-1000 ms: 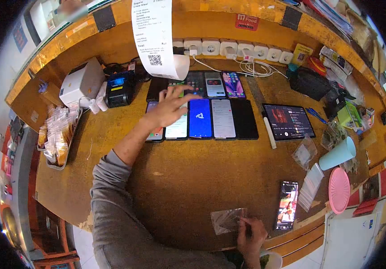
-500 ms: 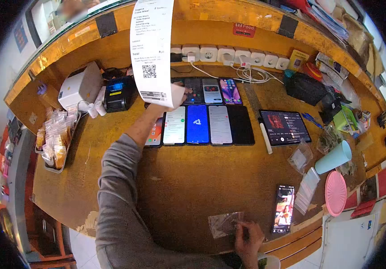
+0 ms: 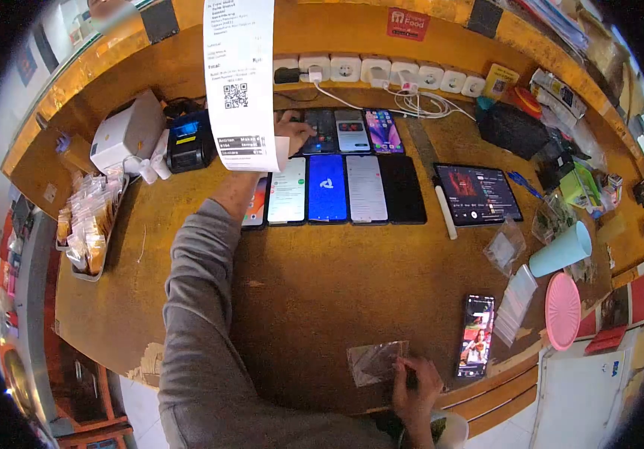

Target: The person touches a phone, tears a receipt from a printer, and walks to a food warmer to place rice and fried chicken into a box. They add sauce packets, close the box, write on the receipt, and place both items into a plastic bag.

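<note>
My left hand (image 3: 293,129) reaches to the back row of phones, its fingers apart at the left edge of a dark-screened phone (image 3: 320,132). A long printed receipt (image 3: 238,82) with a QR code hangs before the camera and hides part of that hand and wrist. My right hand (image 3: 417,385), low at the table's front edge, pinches the right side of a small clear plastic bag (image 3: 374,364). In the front row lie a phone with a blue screen (image 3: 327,188), phones with white screens (image 3: 287,191) and a black one (image 3: 403,191).
Right of the phones lies a tablet (image 3: 478,194) beside a white stylus (image 3: 446,212). A lit phone (image 3: 476,335), blue cup (image 3: 560,251) and pink lid (image 3: 562,311) are at right. A tray of packets (image 3: 90,224) and a black printer (image 3: 191,142) stand left; a power strip (image 3: 345,69) runs behind.
The view has shifted, so the phones and receipt sit slightly higher in it. My left hand's fingers now show more beside the receipt. My right hand still pinches the plastic bag.
</note>
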`<state>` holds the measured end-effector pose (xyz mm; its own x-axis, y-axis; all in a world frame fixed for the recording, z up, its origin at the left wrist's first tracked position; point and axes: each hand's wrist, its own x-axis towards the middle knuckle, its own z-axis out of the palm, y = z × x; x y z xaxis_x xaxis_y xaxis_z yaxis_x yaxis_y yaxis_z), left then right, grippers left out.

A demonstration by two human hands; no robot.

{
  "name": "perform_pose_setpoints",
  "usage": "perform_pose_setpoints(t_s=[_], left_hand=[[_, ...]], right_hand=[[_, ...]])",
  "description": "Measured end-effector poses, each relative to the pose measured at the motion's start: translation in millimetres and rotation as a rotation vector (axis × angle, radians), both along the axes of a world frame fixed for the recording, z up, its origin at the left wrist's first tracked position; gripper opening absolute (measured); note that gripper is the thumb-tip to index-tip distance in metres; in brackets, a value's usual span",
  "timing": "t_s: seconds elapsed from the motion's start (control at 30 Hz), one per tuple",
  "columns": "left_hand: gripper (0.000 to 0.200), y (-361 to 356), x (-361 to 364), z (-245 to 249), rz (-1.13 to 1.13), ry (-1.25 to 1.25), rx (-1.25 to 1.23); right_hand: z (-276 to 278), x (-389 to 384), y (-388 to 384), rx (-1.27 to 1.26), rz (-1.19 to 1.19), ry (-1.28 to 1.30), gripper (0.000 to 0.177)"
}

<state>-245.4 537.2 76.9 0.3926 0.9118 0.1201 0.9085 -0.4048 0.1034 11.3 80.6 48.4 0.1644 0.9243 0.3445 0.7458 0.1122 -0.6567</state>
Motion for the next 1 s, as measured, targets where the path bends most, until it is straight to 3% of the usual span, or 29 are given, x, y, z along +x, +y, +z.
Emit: perform_pose_setpoints(t_s=[0.07, 0.13, 0.2, 0.33, 0.37, 0.4, 0.47, 0.5, 0.6, 0.63, 0.67, 0.73, 0.77, 0.87, 0.93, 1.0], left_hand=[[0.036, -3, 7, 11, 0.342, 0.336, 0.198], [0.032, 10, -1, 9, 0.321, 0.276, 0.239], [0.029, 1, -3, 11, 0.112, 0.035, 0.271], [0.027, 50, -23, -23, -0.146, 0.167, 0.068], [0.028, 79, -37, -57, -0.197, -0.354, -0.119], [0.028, 96, -39, -71, -0.198, -0.356, -0.117], [0.031, 114, -39, -83, -0.298, -0.051, -0.069], [0.034, 32, 0, -15, -0.019, 0.026, -0.045], [0.035, 57, -4, -32, -0.195, 0.034, 0.059], [0.031, 58, -3, -28, -0.199, -0.438, -0.057], [0.031, 58, -4, -23, -0.203, -0.44, -0.056], [0.03, 49, -9, -3, 0.044, -0.452, -0.219], [0.03, 42, -17, 1, -0.115, -0.245, 0.057], [0.029, 34, -22, 0, -0.087, -0.07, 0.179], [0.027, 33, -18, 0, -0.01, -0.091, 0.091], [0.027, 27, -17, -1, 0.02, 0.062, 0.103]], right_hand=[[4, -1, 3, 0.02, -0.002, -0.021, 0.013], [5, -2, 3, 0.003, -0.013, -0.049, 0.01], [6, -2, 2, -0.014, -0.023, -0.032, 0.008], [1, 1, 1, 0.01, -0.01, -0.031, 0.005], [-2, 1, 2, 0.014, -0.009, -0.033, 0.005], [-5, 1, 1, 0.027, -0.008, -0.019, 0.007], [-3, 1, 1, 0.042, -0.009, -0.005, 0.009], [1, 0, 0, 0.014, -0.001, -0.003, 0.01], [2, 0, 0, -0.011, 0.002, -0.001, 0.012], [0, 0, 0, -0.008, -0.005, 0.001, 0.014], [-2, 0, 0, -0.006, -0.008, -0.001, 0.014], [-5, 1, 1, 0.063, 0.009, -0.012, 0.015], [-3, 1, 1, 0.066, 0.007, -0.012, 0.015], [2, -1, 1, 0.024, -0.025, -0.013, 0.009], [5, -1, 1, -0.009, -0.01, -0.01, 0.01], [5, -1, 1, -0.012, -0.008, -0.006, 0.009]])
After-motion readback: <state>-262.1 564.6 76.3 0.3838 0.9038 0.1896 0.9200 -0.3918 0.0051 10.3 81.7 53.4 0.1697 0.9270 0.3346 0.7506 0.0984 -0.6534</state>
